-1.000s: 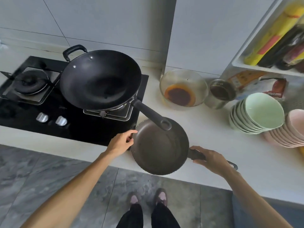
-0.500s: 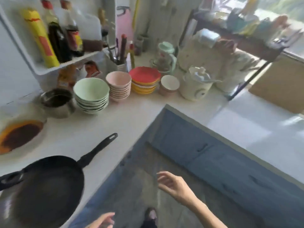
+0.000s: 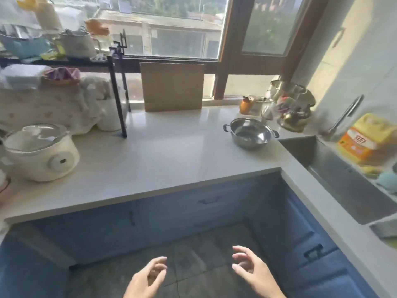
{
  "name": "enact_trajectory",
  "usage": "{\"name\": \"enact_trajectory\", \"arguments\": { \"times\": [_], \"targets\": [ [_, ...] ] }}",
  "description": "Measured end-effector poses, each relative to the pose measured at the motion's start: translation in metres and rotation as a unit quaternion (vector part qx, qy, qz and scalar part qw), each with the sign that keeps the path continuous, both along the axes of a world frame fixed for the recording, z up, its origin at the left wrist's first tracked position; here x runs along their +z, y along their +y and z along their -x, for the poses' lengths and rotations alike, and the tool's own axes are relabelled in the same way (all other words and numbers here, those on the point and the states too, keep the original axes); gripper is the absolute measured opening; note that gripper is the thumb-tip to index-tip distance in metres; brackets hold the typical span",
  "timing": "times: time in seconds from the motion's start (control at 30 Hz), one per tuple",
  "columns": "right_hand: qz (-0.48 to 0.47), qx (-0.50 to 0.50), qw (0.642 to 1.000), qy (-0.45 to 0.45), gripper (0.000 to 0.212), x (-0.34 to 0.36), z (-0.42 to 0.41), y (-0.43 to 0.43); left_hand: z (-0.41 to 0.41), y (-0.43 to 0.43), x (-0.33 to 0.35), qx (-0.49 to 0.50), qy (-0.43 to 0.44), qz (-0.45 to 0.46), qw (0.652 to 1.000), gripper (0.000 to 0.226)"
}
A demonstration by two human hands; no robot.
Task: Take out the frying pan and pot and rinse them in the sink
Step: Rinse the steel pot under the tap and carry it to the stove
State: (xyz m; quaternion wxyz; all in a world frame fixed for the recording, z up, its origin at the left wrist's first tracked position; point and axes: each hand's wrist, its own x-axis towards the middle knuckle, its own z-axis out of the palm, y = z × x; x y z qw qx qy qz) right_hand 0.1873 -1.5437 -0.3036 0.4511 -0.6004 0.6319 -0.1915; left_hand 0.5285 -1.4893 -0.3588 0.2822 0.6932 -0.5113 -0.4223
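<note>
The steel pot [image 3: 251, 133] stands upright on the desk [image 3: 161, 151] near its right end, just beside the sink [image 3: 343, 179]. A wooden board [image 3: 173, 87] leans at the desk's back edge. Before the front edge, the left hand [image 3: 148, 278] and right hand [image 3: 255, 274] hover over the floor, each grip wide, holding nothing.

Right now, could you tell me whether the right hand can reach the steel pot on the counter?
Probably, yes: the right hand is empty and open, and bare counter lies before the steel pot; it hangs well short, so a step seems needed.
</note>
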Motion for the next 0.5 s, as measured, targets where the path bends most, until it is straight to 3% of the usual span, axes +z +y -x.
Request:
{"name": "enact_trajectory", "arguments": {
  "times": [0.17,0.23,0.37,0.5],
  "targets": [
    [0.032,-0.063,0.997,-0.008,0.043,0.025,0.084,-0.105,0.095,-0.157,0.048,-0.048,0.032,0.052,0.997,0.033],
    [0.042,-0.069,0.997,0.002,0.038,0.031,0.113,-0.146,0.115,-0.210,0.056,-0.071,-0.008,0.053,0.996,0.033],
    [0.012,-0.080,0.995,0.063,0.021,0.022,0.167,-0.229,0.125,-0.311,0.042,-0.076,-0.125,-0.009,0.989,0.044],
    [-0.013,-0.098,0.983,0.154,0.025,0.006,0.214,-0.321,0.132,-0.423,0.025,-0.087,-0.219,-0.035,0.971,0.065]
  ]
}}
